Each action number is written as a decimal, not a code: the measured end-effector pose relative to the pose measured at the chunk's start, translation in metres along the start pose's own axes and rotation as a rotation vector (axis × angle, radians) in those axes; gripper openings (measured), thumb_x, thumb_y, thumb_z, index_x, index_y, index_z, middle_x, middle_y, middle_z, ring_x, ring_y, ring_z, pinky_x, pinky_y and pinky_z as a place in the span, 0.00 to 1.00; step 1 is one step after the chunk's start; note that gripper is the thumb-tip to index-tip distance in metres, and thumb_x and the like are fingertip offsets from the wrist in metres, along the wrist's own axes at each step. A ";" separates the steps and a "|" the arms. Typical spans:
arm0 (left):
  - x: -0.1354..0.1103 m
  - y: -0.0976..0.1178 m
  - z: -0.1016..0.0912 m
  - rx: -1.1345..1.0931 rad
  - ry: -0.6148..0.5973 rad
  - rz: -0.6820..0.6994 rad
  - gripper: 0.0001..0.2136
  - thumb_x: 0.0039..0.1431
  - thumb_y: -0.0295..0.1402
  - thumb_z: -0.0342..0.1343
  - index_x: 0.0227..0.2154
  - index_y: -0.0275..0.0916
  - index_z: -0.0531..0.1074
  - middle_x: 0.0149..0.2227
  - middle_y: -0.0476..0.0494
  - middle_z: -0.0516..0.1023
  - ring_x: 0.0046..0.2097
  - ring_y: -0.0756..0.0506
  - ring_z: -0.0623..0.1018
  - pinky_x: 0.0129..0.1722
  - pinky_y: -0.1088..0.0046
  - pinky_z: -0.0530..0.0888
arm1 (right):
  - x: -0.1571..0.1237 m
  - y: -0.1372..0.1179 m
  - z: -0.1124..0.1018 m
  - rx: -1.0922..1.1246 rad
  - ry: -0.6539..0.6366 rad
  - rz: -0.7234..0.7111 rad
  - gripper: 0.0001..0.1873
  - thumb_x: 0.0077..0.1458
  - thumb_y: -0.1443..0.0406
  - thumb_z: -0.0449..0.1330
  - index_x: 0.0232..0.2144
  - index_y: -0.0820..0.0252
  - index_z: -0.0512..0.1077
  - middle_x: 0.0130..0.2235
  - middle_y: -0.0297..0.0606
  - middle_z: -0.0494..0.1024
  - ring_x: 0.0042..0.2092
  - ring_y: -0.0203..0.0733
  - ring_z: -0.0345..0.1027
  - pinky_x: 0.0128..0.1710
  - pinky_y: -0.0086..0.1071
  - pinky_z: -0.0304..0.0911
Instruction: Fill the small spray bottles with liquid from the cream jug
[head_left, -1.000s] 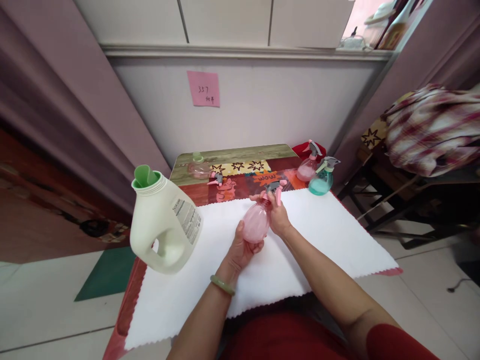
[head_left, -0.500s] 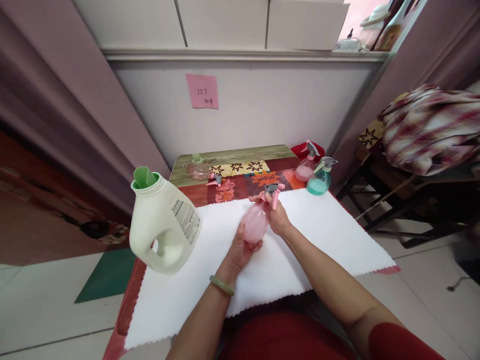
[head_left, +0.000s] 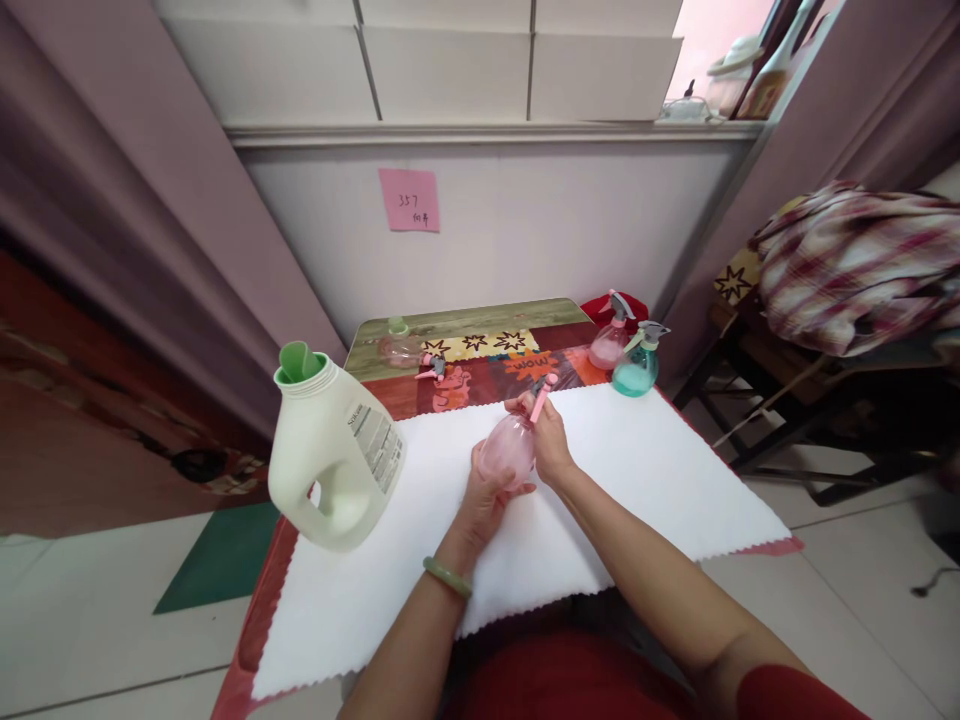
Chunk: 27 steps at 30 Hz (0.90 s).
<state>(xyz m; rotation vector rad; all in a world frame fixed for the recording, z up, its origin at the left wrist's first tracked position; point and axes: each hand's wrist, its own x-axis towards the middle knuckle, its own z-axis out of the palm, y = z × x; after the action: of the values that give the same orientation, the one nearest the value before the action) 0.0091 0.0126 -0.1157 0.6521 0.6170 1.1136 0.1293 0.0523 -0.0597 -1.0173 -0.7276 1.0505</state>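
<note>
A pink translucent spray bottle [head_left: 507, 447] is held tilted above the white cloth, its top leaning to the right. Around its round lower body, my left hand [head_left: 489, 498] is closed, with a green bangle on the wrist. My right hand [head_left: 550, 440] grips the neck, just under the pink and grey spray head [head_left: 543, 393]. Pale liquid seems to fill part of the bottle. Left of my hands stands a large cream detergent jug [head_left: 337, 455], uncapped at the top, with a green spout showing in its mouth.
A white cloth [head_left: 637, 480] covers the table's front. At the back right stand a pink spray bottle [head_left: 609, 345] and a green one [head_left: 636, 372]. Another clear pinkish bottle [head_left: 403, 349] lies on its side at the back left, near a pink spray head [head_left: 433, 368].
The spray head has turned, its pink trigger now facing more toward me. My left fingers have shifted around the bottle's body. The whole view has tipped slightly upward.
</note>
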 end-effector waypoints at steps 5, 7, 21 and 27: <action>0.001 0.002 -0.004 -0.055 -0.040 -0.053 0.39 0.42 0.32 0.75 0.59 0.44 0.64 0.54 0.38 0.76 0.45 0.39 0.81 0.28 0.70 0.80 | -0.003 0.002 -0.001 0.100 -0.017 0.015 0.14 0.52 0.53 0.64 0.33 0.56 0.73 0.35 0.35 0.82 0.38 0.43 0.73 0.43 0.35 0.65; 0.002 0.003 -0.004 -0.076 -0.054 -0.074 0.37 0.45 0.41 0.73 0.59 0.41 0.67 0.52 0.35 0.77 0.43 0.39 0.81 0.28 0.70 0.79 | -0.003 0.002 -0.001 0.106 -0.032 0.013 0.13 0.52 0.53 0.65 0.32 0.56 0.73 0.35 0.35 0.82 0.39 0.43 0.74 0.44 0.35 0.65; 0.005 0.003 -0.002 -0.017 0.032 0.089 0.28 0.48 0.37 0.72 0.53 0.42 0.74 0.57 0.39 0.76 0.56 0.37 0.76 0.50 0.60 0.78 | 0.004 -0.001 -0.012 0.105 0.002 0.061 0.17 0.49 0.50 0.67 0.31 0.57 0.75 0.32 0.38 0.82 0.41 0.48 0.77 0.47 0.41 0.66; 0.006 -0.003 0.000 0.046 0.048 0.134 0.31 0.39 0.31 0.75 0.50 0.38 0.76 0.53 0.37 0.79 0.55 0.37 0.77 0.54 0.64 0.74 | -0.002 0.001 -0.011 0.163 0.002 0.078 0.17 0.49 0.50 0.68 0.33 0.57 0.74 0.35 0.38 0.83 0.42 0.48 0.77 0.47 0.40 0.66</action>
<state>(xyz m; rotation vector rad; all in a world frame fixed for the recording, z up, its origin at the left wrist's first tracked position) 0.0130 0.0175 -0.1190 0.7160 0.6487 1.2458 0.1382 0.0473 -0.0646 -0.9114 -0.5942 1.1574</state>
